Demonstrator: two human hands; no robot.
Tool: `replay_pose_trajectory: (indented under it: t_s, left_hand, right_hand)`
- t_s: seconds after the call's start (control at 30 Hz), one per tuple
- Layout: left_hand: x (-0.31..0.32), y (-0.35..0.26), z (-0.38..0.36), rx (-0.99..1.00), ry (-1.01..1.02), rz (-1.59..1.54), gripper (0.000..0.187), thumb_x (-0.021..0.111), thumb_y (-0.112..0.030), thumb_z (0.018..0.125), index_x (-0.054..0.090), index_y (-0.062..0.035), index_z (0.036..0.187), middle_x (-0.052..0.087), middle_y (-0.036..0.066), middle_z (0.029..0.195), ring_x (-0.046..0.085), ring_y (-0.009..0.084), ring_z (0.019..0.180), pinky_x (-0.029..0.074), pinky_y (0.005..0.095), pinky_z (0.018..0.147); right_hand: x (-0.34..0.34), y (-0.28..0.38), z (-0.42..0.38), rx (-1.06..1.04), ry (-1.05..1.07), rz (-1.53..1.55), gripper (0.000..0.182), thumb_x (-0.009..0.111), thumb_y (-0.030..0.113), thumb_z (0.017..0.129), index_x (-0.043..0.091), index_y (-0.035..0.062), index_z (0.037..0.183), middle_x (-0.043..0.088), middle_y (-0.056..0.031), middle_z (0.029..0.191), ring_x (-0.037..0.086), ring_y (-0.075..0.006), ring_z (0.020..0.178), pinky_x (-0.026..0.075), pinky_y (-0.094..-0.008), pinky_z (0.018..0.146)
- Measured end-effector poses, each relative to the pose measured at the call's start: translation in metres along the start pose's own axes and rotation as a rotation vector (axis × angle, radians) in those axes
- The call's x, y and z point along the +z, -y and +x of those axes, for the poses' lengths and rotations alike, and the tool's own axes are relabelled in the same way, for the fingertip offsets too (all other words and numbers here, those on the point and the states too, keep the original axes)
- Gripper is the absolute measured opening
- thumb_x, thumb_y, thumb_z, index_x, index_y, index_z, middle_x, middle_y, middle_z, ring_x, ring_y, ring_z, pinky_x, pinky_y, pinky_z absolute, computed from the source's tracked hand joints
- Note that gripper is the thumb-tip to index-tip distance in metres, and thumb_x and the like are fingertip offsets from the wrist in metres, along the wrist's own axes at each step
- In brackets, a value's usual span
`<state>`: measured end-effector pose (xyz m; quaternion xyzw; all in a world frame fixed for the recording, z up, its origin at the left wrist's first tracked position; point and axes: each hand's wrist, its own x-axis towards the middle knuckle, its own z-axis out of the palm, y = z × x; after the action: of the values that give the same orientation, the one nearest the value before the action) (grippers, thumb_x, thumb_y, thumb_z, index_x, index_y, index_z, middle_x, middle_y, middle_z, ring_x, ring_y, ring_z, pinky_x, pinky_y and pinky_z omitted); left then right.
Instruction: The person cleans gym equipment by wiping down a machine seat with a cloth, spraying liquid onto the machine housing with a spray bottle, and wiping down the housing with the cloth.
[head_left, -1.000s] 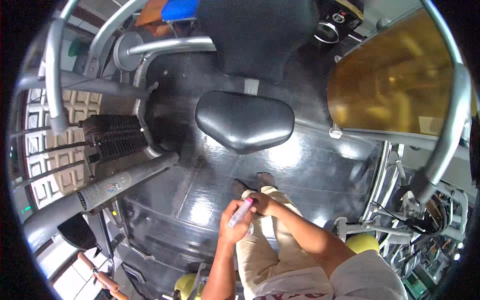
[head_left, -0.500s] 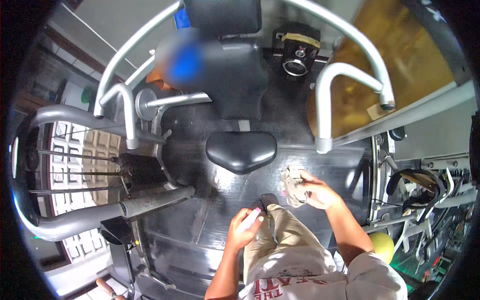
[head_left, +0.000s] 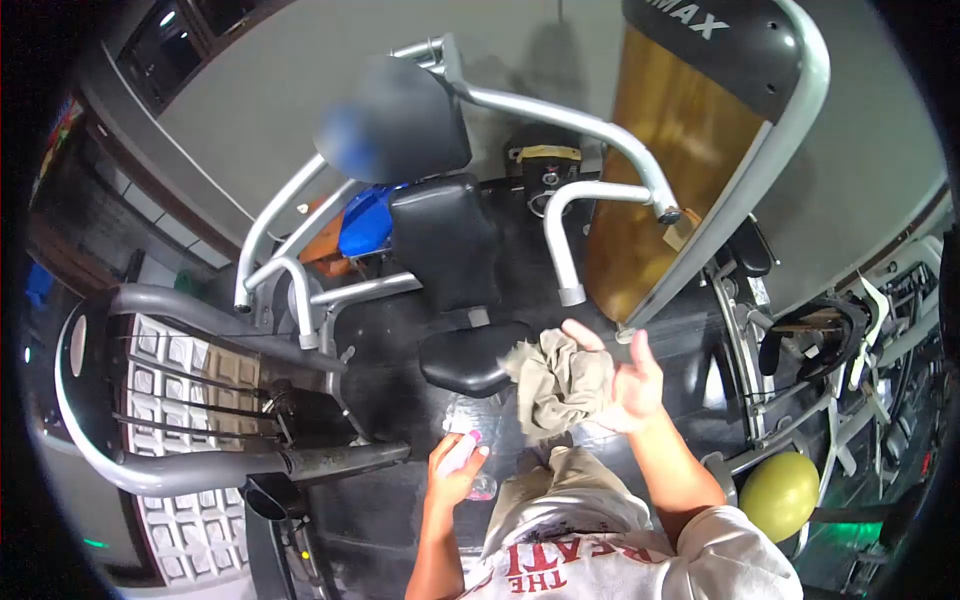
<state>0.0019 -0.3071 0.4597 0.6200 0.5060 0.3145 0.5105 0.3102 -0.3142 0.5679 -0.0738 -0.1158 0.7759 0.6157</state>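
Note:
My right hand (head_left: 632,392) holds a crumpled beige cloth (head_left: 562,385), with fingers partly spread and the cloth bunched against them. It is in front of the black seat pad (head_left: 465,357) of a gym machine and hides part of its right side. My left hand (head_left: 452,482) is closed around a small, pale bottle (head_left: 458,456) with a pink top; a clear end with pink in it shows below the fingers. The left hand is lower than the seat, over the dark floor. Both hands are apart from the machine.
Silver handle bars (head_left: 565,240) curve out on both sides of the black backrest (head_left: 445,240). A grey machine frame with cables (head_left: 250,465) stands at left. A yellow-green ball (head_left: 778,497) is by my right elbow, and a brown weight-stack cover (head_left: 650,150) stands at right.
My right hand has risen, and the cloth shows larger and more spread. My left hand has moved left with the bottle. The view has turned, showing more wall.

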Motion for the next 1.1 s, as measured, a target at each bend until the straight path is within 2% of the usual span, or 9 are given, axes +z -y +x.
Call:
replay_pose_trajectory:
  t_s: [0.1, 0.17, 0.37, 0.5, 0.67, 0.77, 0.8, 1.03, 1.1]
  left_hand:
    - [0.005, -0.001, -0.005, -0.028, 0.058, -0.081, 0.025, 0.081, -0.009, 0.085, 0.072, 0.0, 0.107, 0.067, 0.001, 0.088, 0.058, 0.0084, 0.077, 0.05, 0.0264, 0.073]
    - [0.009, -0.006, -0.004, -0.028, 0.107, -0.054, 0.026, 0.081, -0.011, 0.085, 0.072, -0.0008, 0.108, 0.065, 0.0, 0.086, 0.058, 0.0079, 0.077, 0.049, 0.0268, 0.072]
    - [0.026, -0.035, 0.013, 0.043, 0.182, -0.016, 0.022, 0.083, -0.013, 0.084, 0.069, -0.0029, 0.098, 0.062, -0.001, 0.08, 0.055, 0.0067, 0.074, 0.047, 0.0258, 0.067]
    - [0.045, -0.055, 0.019, 0.061, 0.181, 0.005, 0.021, 0.084, -0.013, 0.084, 0.069, -0.0036, 0.095, 0.063, -0.001, 0.08, 0.055, 0.0063, 0.072, 0.046, 0.0253, 0.066]
    - [0.085, -0.1, 0.008, 0.125, 0.124, 0.002, 0.019, 0.082, -0.009, 0.083, 0.066, -0.0036, 0.092, 0.062, -0.002, 0.077, 0.054, 0.0056, 0.07, 0.045, 0.0245, 0.064]
    - [0.122, -0.115, 0.005, 0.105, 0.129, -0.068, 0.022, 0.083, -0.011, 0.083, 0.066, -0.0041, 0.094, 0.063, -0.002, 0.079, 0.056, 0.0056, 0.072, 0.047, 0.0243, 0.066]
    - [0.137, -0.118, 0.005, 0.103, 0.132, -0.103, 0.022, 0.084, -0.012, 0.084, 0.066, -0.0042, 0.095, 0.064, -0.002, 0.079, 0.056, 0.0052, 0.072, 0.047, 0.0244, 0.066]
    - [0.243, -0.163, 0.021, 0.166, 0.257, -0.184, 0.019, 0.081, -0.012, 0.089, 0.066, -0.0021, 0.095, 0.067, 0.002, 0.083, 0.065, 0.0108, 0.076, 0.053, 0.0276, 0.072]
    - [0.271, -0.184, 0.031, 0.169, 0.338, -0.333, 0.017, 0.078, -0.01, 0.091, 0.065, 0.0, 0.095, 0.067, 0.005, 0.085, 0.069, 0.0139, 0.079, 0.055, 0.03, 0.074]
  right_hand:
    - [0.02, -0.01, -0.005, -0.016, -0.025, 0.099, 0.097, 0.044, 0.08, 0.091, 0.029, 0.0142, 0.161, 0.033, -0.0137, 0.164, 0.035, -0.0373, 0.149, 0.026, -0.0653, 0.119]
    - [0.01, -0.02, -0.013, 0.134, 0.004, 0.187, 0.1, 0.04, 0.083, 0.09, 0.027, 0.0146, 0.162, 0.031, -0.0139, 0.166, 0.034, -0.0393, 0.149, 0.021, -0.0728, 0.116]
    - [0.052, -0.003, -0.053, -0.079, 0.037, -0.045, 0.111, 0.037, 0.091, 0.084, 0.019, 0.0166, 0.165, 0.018, -0.0179, 0.169, 0.028, -0.0502, 0.149, 0.027, -0.0733, 0.113]
    - [0.08, 0.046, -0.093, -0.32, -0.141, -0.229, 0.11, 0.032, 0.091, 0.086, 0.027, 0.0116, 0.162, 0.028, -0.0159, 0.166, 0.034, -0.0455, 0.148, 0.029, -0.0722, 0.113]
    - [0.086, 0.066, -0.139, -0.253, 0.196, 0.294, 0.103, 0.035, 0.08, 0.094, 0.024, 0.0023, 0.16, 0.036, -0.0227, 0.161, 0.042, -0.0427, 0.144, 0.039, -0.0609, 0.112]
    - [0.058, 0.088, -0.178, -0.14, -0.032, 0.371, 0.102, 0.037, 0.08, 0.093, 0.029, 0.0032, 0.159, 0.036, -0.0256, 0.16, 0.044, -0.0429, 0.142, 0.042, -0.0614, 0.11]
    - [0.048, 0.097, -0.187, -0.147, -0.045, 0.344, 0.101, 0.041, 0.079, 0.093, 0.031, 0.0034, 0.159, 0.036, -0.0237, 0.16, 0.043, -0.0423, 0.143, 0.039, -0.0668, 0.109]
    - [0.022, 0.191, -0.255, -0.425, -0.197, 0.363, 0.09, 0.049, 0.071, 0.093, 0.045, 0.003, 0.151, 0.048, -0.0201, 0.154, 0.05, -0.0422, 0.138, 0.046, -0.0686, 0.102]
    - [0.012, 0.216, -0.274, -0.51, -0.242, 0.215, 0.085, 0.05, 0.069, 0.094, 0.051, 0.002, 0.146, 0.055, -0.0205, 0.147, 0.058, -0.0406, 0.129, 0.053, -0.0625, 0.097]
